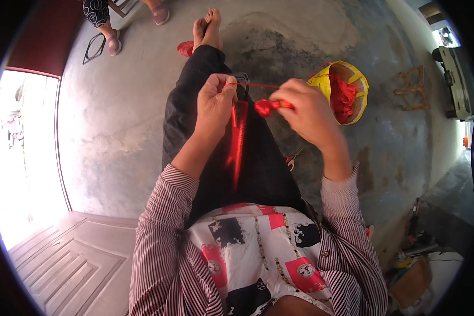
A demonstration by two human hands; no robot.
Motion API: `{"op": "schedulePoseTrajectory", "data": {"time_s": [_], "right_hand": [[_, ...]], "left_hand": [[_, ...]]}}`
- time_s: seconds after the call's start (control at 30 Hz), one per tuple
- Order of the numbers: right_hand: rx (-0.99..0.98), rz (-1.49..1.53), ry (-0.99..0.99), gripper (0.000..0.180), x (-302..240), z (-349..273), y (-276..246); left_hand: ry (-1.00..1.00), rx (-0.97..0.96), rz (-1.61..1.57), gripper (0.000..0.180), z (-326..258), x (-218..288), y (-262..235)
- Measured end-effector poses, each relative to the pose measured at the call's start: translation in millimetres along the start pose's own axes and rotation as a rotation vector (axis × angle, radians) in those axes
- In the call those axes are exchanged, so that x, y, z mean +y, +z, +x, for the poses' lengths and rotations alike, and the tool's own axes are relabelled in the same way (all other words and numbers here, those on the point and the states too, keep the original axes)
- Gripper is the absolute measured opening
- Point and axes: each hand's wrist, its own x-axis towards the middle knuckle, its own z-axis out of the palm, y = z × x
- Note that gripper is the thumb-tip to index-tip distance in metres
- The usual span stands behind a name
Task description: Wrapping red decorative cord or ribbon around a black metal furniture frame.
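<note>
Thread (258, 85), red, stretches left of the yellow basket (321, 83); our left hand (214, 100) pinches it; our right hand (303, 108), blurred, is closed around a red bundle (263, 108); we judge the bundle shaped, the thread not yet released.

One fisheye view looks steeply down from the head, close above the shirt (268, 247), facing the floor (126, 118); toward its dark edges, detail is uncertain.

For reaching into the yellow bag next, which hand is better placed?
Probably the right hand: it's nearer the yellow bag, though it holds a red bundle. The left hand is farther off, pinching the red cord.
</note>
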Motion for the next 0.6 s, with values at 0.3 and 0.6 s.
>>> {"op": "schedulePoseTrajectory", "data": {"time_s": [0.3,0.6], "right_hand": [[0.369,0.603,0.12,0.028,5.9,13.1,86.8],[0.368,0.773,0.175,0.029,2.6,2.0,59.5]], "left_hand": [[-0.144,0.078,0.503,0.013,21.5,-0.6,-16.1],[-0.546,-0.093,-0.239,0.018,5.8,27.0,-6.3]]}}
